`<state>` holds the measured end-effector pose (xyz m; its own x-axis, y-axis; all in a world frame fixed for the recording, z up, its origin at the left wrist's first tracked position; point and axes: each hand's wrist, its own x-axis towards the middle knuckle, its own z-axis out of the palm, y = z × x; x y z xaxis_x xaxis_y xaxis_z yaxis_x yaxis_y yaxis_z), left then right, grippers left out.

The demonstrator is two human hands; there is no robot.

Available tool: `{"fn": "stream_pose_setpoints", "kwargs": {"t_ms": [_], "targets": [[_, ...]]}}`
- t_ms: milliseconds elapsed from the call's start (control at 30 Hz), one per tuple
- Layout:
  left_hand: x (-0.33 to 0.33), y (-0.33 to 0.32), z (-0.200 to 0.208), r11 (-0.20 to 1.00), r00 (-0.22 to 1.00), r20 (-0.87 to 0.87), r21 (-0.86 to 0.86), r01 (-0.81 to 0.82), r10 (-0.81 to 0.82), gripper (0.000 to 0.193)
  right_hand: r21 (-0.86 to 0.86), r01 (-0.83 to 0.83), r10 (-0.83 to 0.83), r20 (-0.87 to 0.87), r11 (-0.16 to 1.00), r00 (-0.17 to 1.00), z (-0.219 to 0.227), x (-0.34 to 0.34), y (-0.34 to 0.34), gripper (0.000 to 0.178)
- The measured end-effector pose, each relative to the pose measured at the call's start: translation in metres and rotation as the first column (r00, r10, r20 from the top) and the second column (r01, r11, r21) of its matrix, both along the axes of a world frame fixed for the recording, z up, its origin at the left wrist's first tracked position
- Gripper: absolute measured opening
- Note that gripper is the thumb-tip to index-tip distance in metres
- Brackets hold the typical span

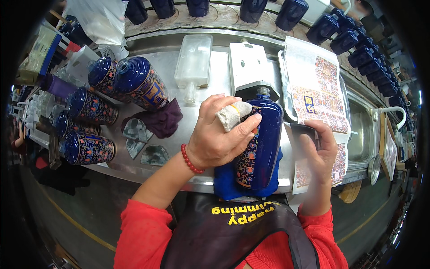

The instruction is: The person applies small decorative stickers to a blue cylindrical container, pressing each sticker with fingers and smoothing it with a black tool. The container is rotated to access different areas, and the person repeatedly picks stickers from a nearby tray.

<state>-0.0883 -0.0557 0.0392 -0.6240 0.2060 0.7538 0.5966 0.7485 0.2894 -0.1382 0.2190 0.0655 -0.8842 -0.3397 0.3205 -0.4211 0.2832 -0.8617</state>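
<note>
A dark blue bottle [265, 150] lies tilted before me, its clear neck pointing away and a patterned, colourful decal along its left side. My left hand [218, 134], with one finger wrapped in whitish cloth, grips the bottle's left side. Under its base is a bright blue cloth [225, 184]. My right hand [321, 145] pinches a thin dark flat scraper [303, 131] to the right of the bottle, apart from it. Beyond the bottle's neck sits a dark angular block [251, 89]. Printed decal sheets [323, 89] lie on a metal tray [286, 105] near my right hand.
Several decorated blue bottles [141, 83] stand at left, by a purple cloth [166, 119] and mirror-like pieces [137, 130]. A clear bottle [193, 60] and a white block [247, 62] lie at the back. Plain blue bottles [251, 9] line a conveyor [224, 15]. A sink [362, 139] is at right.
</note>
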Motion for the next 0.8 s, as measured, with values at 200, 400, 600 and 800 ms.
{"fn": "stream_pose_setpoints", "kwargs": {"t_ms": [200,400,600,800], "targets": [[-0.002,-0.001,-0.004,0.999,0.999,0.025,0.022,-0.028,0.028,0.036,-0.005,-0.001,0.001,0.021,1.000,1.000,0.000,0.001,0.001,0.028],[0.011,0.001,-0.006,0.992,0.995,0.067,-0.112,-0.063,0.070,0.060,-0.017,0.017,-0.016,0.020,1.000,1.000,-0.001,0.001,0.002,0.028],[0.018,0.005,-0.009,0.993,0.993,0.101,-0.104,-0.049,0.060,0.074,-0.012,0.016,-0.016,0.028,1.000,0.999,-0.001,0.001,0.004,0.027],[0.018,0.012,-0.010,0.995,0.983,0.178,-0.093,-0.018,0.034,0.080,-0.093,0.063,-0.050,0.130,0.994,0.990,-0.003,0.001,0.003,0.027]]}}
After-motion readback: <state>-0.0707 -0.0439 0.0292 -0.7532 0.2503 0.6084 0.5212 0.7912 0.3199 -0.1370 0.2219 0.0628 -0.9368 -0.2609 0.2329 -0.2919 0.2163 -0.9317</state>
